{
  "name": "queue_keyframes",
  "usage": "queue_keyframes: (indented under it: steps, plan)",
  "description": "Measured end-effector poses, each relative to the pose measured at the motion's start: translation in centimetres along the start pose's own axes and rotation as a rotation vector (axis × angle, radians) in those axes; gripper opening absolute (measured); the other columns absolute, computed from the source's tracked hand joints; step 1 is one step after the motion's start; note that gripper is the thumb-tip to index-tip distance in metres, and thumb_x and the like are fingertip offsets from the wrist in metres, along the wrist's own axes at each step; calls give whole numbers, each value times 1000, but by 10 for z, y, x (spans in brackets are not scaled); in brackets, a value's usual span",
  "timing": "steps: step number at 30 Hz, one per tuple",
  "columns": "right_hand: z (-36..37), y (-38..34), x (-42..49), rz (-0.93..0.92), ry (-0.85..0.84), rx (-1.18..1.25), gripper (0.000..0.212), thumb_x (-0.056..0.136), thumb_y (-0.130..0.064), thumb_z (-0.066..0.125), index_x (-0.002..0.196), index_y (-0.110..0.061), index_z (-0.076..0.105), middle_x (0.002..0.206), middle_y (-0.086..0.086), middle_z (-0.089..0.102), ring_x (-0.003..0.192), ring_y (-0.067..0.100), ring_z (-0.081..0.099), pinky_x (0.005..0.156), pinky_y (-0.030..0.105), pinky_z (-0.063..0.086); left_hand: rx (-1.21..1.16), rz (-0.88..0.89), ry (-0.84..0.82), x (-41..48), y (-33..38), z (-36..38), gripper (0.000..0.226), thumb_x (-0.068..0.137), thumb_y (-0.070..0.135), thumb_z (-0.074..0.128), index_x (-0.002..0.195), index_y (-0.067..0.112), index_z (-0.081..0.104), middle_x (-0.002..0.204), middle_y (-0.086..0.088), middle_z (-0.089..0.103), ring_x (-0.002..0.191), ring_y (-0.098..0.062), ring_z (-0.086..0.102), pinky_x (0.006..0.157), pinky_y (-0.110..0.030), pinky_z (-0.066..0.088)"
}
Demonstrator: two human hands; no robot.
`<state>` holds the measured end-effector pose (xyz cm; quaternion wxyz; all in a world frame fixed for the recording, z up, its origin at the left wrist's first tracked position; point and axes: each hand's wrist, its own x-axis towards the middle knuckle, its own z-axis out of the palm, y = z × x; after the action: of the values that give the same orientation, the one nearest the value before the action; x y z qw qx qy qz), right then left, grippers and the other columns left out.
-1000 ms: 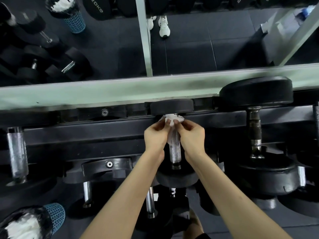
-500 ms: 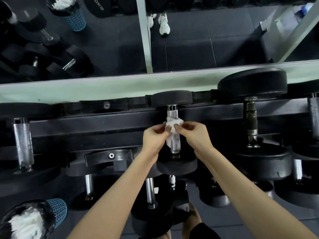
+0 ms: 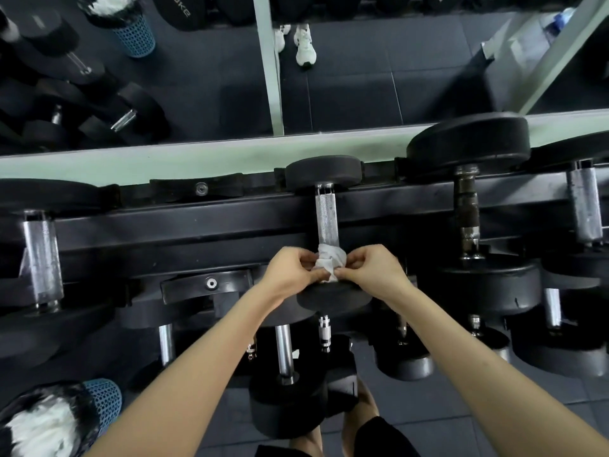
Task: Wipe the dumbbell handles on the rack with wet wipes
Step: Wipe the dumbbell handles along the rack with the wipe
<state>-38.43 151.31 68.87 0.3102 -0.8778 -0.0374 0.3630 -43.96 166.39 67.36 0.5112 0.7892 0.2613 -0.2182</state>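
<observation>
Handle [image 3: 326, 219] end near the rack's [image 3: 184, 232] front edge is being wiped, wet wipe [image 3: 330, 260] pinched round it by left hand [image 3: 291, 270] & right hand [image 3: 375, 268]; nxt, prob. release & adjacent handle.

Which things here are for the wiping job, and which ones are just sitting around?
For the job:
wet wipe, wrapped round the middle dumbbell handle
left hand and right hand, both pinching it
rack
dark handle on the right

Just sitting around:
blue mesh bin at bottom left, untouched
white shoes seen in the mirror
</observation>
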Motion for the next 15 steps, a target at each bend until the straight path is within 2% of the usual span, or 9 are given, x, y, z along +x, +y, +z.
queue_keyframes:
  steps: [2,3,6,8,9,11,13,15]
  plan:
    - [-2,-9,-2,12,50,-108,20,72,-34,77,81,-16,73,76,1,73,79,16,67,86,34,48,162,0,-13,5,4,-5,32,71,24,79,97,8,72,88,-7,73,79,-14,66,77,-32,53]
    - [-2,-14,-4,20,89,-169,19,72,-34,76,79,-17,73,77,1,73,81,18,66,91,36,44,246,0,-14,6,7,-7,30,70,28,79,93,10,73,86,-7,73,80,-17,67,76,-34,53]
    - [4,-22,-12,41,210,-305,14,74,-32,71,72,-18,70,70,-2,67,79,21,63,85,32,36,370,-14,42,1,16,-4,23,73,33,74,83,12,74,77,-7,71,71,-20,65,60,-27,46]
    - [12,-30,-18,34,223,-278,23,74,-35,71,61,-19,62,61,-5,57,71,20,58,80,32,35,405,-38,130,-6,23,1,16,77,24,68,75,9,72,69,-6,66,61,-19,56,49,-26,38]
    - [16,-34,-21,27,215,-255,26,74,-37,71,59,-19,60,60,-5,55,70,20,56,80,32,36,411,-47,173,-9,24,2,12,78,18,65,72,9,68,66,-5,63,62,-19,54,49,-26,36]
    - [21,-39,-26,12,213,-235,22,76,-36,70,64,-17,65,65,-4,60,75,21,59,81,34,36,371,-45,205,-16,24,0,8,76,12,65,69,10,66,63,-4,59,65,-22,56,53,-26,39]
    - [16,-39,-32,1,239,-172,12,75,-25,69,66,-21,62,69,-5,61,80,20,59,78,33,33,239,-24,175,-26,24,-10,2,71,12,70,73,13,71,68,-6,64,66,-20,58,59,-28,44]
    - [6,-32,-45,-25,257,-18,17,74,-20,70,62,-25,58,64,-10,57,73,16,55,77,33,36,26,-3,127,-40,23,-24,18,64,14,77,82,14,74,76,-6,70,70,-17,61,67,-30,50]
